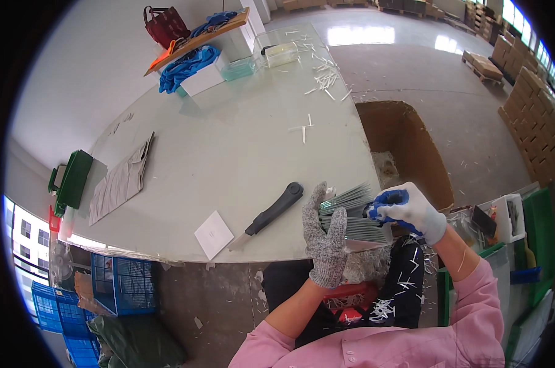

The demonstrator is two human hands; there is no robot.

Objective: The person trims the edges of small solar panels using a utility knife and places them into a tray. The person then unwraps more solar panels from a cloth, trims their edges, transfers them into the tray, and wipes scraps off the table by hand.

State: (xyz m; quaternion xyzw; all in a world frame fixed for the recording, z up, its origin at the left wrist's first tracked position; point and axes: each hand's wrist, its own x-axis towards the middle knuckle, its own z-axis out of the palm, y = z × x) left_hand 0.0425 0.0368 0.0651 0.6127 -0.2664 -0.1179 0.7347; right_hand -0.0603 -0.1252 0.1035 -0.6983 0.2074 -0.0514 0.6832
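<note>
In a grey knit glove, my left hand [326, 246] grips a stack of thin, greenish-edged glass-like strips [358, 229] at the table's near right edge. The upper strips fan apart between its spread thumb and fingers. My right hand [413, 214], wearing a white glove with blue-coated fingers, is closed at the right end of the stack; whatever its fingertips pinch is hidden. Left of my left hand lies a dark-handled utility knife [274, 208], its blade end toward a square white card [214, 235].
The pale table [228, 147] carries white slivers [326, 80], a clear box [282, 55] and grey cloth [123, 178]. An open cardboard box [406, 141] stands against its right edge. Blue crates [124, 285] are at lower left; a green rack [540, 236] at right.
</note>
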